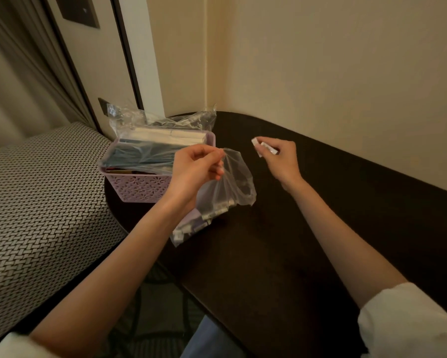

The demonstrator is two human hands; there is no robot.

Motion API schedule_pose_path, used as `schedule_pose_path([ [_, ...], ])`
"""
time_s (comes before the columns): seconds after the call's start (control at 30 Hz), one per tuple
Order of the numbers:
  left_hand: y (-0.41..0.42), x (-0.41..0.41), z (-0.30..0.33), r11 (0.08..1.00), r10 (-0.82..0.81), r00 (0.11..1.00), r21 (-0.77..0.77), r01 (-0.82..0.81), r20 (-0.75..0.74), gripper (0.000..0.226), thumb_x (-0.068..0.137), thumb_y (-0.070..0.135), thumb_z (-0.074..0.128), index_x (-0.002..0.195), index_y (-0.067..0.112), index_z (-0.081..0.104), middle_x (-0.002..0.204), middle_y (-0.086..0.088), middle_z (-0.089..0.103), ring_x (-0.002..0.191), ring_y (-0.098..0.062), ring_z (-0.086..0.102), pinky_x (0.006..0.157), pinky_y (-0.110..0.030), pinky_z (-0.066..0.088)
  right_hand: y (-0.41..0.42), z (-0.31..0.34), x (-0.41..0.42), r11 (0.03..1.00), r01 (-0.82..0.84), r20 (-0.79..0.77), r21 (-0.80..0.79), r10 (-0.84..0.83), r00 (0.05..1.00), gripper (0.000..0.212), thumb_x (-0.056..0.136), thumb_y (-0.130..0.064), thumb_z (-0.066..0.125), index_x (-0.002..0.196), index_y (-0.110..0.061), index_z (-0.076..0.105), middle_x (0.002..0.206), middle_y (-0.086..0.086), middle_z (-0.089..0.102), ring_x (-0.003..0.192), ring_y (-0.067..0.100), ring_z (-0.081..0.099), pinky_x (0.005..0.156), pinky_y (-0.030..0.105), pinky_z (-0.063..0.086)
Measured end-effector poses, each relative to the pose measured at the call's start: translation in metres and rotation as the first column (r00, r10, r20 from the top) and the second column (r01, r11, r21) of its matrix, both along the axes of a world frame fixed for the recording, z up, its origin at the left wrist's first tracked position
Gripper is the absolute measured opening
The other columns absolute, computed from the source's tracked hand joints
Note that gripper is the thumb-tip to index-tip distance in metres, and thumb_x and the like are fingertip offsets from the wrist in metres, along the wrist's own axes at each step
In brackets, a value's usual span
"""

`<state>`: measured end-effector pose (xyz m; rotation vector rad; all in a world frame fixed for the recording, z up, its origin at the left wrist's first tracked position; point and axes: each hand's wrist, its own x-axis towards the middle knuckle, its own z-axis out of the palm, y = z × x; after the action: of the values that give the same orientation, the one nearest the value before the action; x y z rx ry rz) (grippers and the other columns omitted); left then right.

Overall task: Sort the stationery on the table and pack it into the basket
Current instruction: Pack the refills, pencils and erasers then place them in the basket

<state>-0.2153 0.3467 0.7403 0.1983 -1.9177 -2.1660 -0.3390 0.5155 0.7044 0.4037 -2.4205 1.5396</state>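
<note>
Bagging is the step in hand, by the look of it — the left hand (196, 166) pinches the mouth of a clear plastic bag (227, 192), lifting it off the dark table (307, 228) while small white-labelled pieces sag in its bottom corner. Right hand (279, 161), raised just beside the bag, has fingers curled round a small white item (265, 148), perhaps an eraser. Next move likely calls for spreading the bag's opening and dropping that piece in. Behind the left hand sits the lilac basket (137, 187) — already stuffed with packets in clear wrap.
</note>
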Motion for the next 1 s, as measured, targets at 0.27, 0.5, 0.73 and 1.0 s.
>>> schedule_pose_path([
  [0.27,0.003,0.005,0.007,0.996,0.040,0.999,-0.077,-0.038,0.018,0.009,0.092,0.008,0.061,0.094,0.002,0.068,0.071,-0.005,0.062,0.061,-0.010,0.058,0.062,-0.022,0.050,0.012,0.055,0.084,0.949,-0.316,0.187,-0.008,0.312,0.931,0.022,0.089,-0.018,0.066,0.111,-0.016,0.071,0.105,-0.009,0.068,0.081,-0.009,0.059,0.061,0.009,0.044],
  [0.5,0.010,0.017,0.014,0.997,0.019,1.000,-0.069,-0.020,-0.006,0.008,0.092,0.004,0.061,0.090,0.001,0.068,0.066,-0.006,0.060,0.058,-0.010,0.056,0.056,-0.020,0.049,-0.016,0.049,0.096,0.865,-0.438,0.340,0.243,0.347,0.874,0.018,0.091,-0.017,0.063,0.104,-0.009,0.072,0.090,-0.009,0.063,0.074,0.001,0.054,0.057,0.012,0.041],
  [0.73,-0.002,0.023,0.024,0.998,0.066,0.997,-0.010,-0.066,-0.033,0.011,0.090,0.003,0.062,0.081,0.004,0.068,0.062,-0.005,0.060,0.054,-0.009,0.057,0.053,-0.019,0.048,-0.027,0.058,0.102,0.871,-0.473,0.441,0.136,0.374,0.816,0.032,0.090,-0.002,0.057,0.121,-0.006,0.063,0.111,0.009,0.064,0.093,0.018,0.063,0.070,0.023,0.053],
  [1.0,-0.012,0.028,0.024,0.994,0.090,0.996,0.067,-0.088,-0.019,0.010,0.091,0.004,0.062,0.082,0.005,0.066,0.066,-0.005,0.061,0.056,-0.011,0.058,0.055,-0.020,0.050,-0.017,0.058,0.101,0.958,-0.278,0.244,-0.063,0.285,0.927,0.024,0.091,-0.004,0.060,0.115,-0.004,0.064,0.107,0.011,0.069,0.091,0.015,0.067,0.077,0.025,0.057],
])
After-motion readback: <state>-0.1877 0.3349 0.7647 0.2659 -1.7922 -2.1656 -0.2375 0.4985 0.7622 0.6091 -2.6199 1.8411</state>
